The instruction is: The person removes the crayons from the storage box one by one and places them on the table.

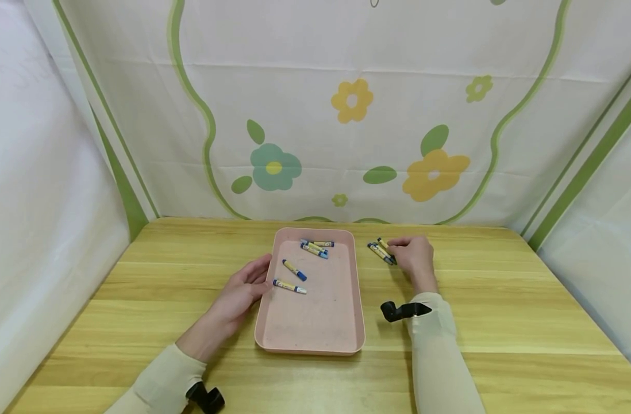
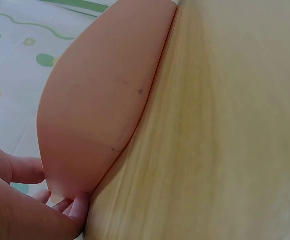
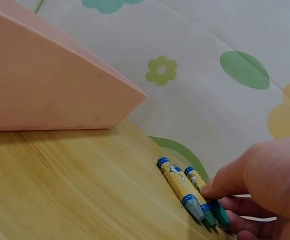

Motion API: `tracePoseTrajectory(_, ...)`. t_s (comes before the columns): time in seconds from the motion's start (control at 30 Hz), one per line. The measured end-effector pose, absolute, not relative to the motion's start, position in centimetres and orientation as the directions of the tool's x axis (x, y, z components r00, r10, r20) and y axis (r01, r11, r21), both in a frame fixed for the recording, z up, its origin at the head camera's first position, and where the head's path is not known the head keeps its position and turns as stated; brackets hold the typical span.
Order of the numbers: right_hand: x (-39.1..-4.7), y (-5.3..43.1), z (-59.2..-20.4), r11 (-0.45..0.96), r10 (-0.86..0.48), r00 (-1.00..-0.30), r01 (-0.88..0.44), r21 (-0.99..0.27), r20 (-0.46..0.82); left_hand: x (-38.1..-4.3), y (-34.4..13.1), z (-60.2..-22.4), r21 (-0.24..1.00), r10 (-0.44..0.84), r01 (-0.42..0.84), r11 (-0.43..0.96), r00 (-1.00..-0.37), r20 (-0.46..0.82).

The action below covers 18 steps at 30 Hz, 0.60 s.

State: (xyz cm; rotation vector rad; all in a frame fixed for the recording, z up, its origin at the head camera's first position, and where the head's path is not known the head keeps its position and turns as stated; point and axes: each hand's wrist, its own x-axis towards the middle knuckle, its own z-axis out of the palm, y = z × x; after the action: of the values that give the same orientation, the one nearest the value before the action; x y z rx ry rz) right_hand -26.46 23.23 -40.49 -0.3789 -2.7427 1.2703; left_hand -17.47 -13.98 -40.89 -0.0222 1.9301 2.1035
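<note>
My left hand [image 1: 241,293] holds the left side of a pink tray [image 1: 315,330], thumb at the rim and other fingers against the outer wall. In the left wrist view the wall of the tray [image 2: 100,95] fills the middle. Right of the tray, my right hand [image 1: 415,256] pinches a dark green crayon [image 3: 219,214] between thumb and fingers at the table. Close beside it lie a grey-blue crayon [image 3: 180,189] and another green crayon [image 3: 208,216]. Inside the tray are several yellow-wrapped crayons, among them a blue crayon [image 1: 295,270] and a white crayon [image 1: 289,286].
Beneath everything is a wood-grain table [image 1: 501,322]. A white curtain [image 1: 305,103] with printed flowers hangs along its back edge, and further white cloth stands at both sides. Black camera mounts [image 1: 406,311] sit on both wrists.
</note>
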Motion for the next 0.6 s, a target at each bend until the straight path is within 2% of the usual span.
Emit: tracePoseTrajectory(0.6,-26.55,23.52,-40.6,0.646,0.254,-0.966,0.197,-0.737,-0.036,-17.65,-14.12,-41.07,0.971,0.195,-0.229,-0.068,-0.958,-0.212)
